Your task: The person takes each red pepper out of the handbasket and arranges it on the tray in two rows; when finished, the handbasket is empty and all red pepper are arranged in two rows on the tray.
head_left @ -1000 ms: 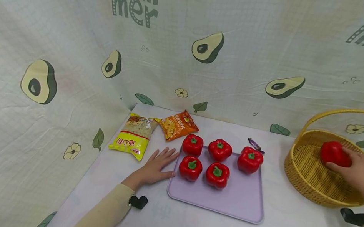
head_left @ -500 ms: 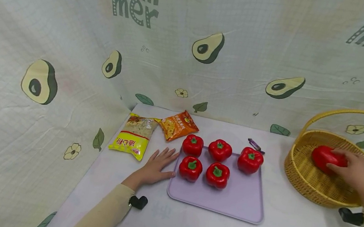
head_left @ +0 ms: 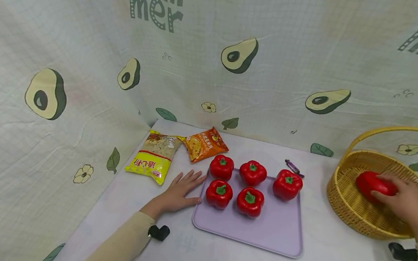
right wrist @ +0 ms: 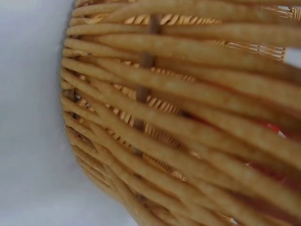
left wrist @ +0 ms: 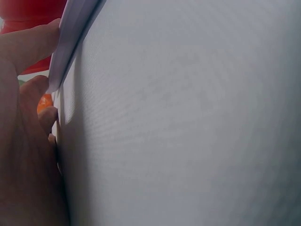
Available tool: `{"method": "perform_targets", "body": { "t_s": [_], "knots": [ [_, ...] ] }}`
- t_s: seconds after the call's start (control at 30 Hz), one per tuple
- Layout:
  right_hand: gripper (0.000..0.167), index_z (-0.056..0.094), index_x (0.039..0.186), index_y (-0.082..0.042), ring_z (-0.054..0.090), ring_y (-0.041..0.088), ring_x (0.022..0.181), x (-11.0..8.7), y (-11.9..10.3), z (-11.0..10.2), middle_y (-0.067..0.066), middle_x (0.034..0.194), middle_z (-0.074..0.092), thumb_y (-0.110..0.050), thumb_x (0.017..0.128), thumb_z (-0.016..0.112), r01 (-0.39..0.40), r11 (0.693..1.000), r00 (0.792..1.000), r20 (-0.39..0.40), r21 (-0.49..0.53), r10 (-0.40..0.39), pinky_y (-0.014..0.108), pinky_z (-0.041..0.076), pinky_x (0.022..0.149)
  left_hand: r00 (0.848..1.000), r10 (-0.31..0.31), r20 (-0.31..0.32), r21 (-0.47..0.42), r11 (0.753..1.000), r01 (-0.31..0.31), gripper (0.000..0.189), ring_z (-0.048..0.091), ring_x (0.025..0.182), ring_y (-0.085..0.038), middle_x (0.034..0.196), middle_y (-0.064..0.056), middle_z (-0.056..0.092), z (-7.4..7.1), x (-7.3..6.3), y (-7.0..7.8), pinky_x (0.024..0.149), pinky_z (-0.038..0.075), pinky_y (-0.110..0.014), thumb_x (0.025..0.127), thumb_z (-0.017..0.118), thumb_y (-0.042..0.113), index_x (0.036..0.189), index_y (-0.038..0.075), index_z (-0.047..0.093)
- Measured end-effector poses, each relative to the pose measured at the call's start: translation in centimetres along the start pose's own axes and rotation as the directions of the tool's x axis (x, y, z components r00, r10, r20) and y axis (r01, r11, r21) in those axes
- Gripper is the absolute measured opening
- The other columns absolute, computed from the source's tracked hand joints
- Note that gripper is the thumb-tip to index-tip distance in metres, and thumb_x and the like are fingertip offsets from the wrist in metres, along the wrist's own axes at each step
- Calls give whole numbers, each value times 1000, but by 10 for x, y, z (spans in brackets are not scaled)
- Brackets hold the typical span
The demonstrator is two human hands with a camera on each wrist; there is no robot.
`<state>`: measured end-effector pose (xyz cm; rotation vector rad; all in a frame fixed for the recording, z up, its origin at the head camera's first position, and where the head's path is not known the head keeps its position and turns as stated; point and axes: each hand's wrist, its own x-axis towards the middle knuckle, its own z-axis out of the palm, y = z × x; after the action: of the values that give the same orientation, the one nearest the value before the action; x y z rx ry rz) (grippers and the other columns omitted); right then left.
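Inside the yellow wicker basket point(head_left: 342, 207), my right hand point(head_left: 409, 199) holds a red bell pepper point(head_left: 373, 186) low over the woven bottom. The pepper lies on its side, its right end covered by the fingers. In the right wrist view the basket's wall point(right wrist: 155, 99) fills most of the picture, with bits of red showing through the weave. My left hand point(head_left: 178, 193) rests flat with fingers spread, thumb and fingertips at the left rim of the lilac tray point(head_left: 251, 232). On that tray sit several red bell peppers point(head_left: 250, 201) with green stems, grouped toward its back and left.
A yellow pasta bag point(head_left: 155, 156) and an orange snack bag point(head_left: 205, 144) lie behind my left hand. Behind the tray's right corner is a small purple wrapped candy point(head_left: 294, 167). The basket's tall handle point(head_left: 406, 128) arches over it. A patterned cloth point(head_left: 266, 125) hangs behind the table.
My right hand has shifted slightly left and lower in the basket with the bell pepper, which has tipped onto its side. The left hand and the tray have not moved.
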<state>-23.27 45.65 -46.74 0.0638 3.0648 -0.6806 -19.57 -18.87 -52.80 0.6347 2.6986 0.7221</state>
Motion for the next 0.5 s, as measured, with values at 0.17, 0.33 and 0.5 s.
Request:
{"method": "perform_targets", "body": {
  "t_s": [0.17,0.33,0.5],
  "knots": [
    [71,41,140,9,27,67,112,-3,-3,1,51,127,23,-42,97,68,-21,1000,1000,10,-7,21,79,40,82,1000,12,-7,-3,1000,-12,78,-1,158,-24,170,3,15,-1,0,1,124,-7,-54,98,56,55,163,33,22],
    [78,38,141,10,29,66,111,-4,-5,2,49,128,26,-46,95,70,-36,999,999,5,13,36,78,41,81,999,36,-21,-10,999,-36,78,2,157,-28,170,-1,18,0,0,-1,123,-5,-58,97,56,56,163,29,24],
    [76,37,137,14,36,62,109,-5,-5,2,45,125,35,-40,96,70,-23,999,999,-40,39,24,76,41,82,1000,18,-10,0,1000,-18,78,0,158,-25,171,3,15,0,-1,-1,124,-6,-55,97,56,57,164,33,21]
  ]
}}
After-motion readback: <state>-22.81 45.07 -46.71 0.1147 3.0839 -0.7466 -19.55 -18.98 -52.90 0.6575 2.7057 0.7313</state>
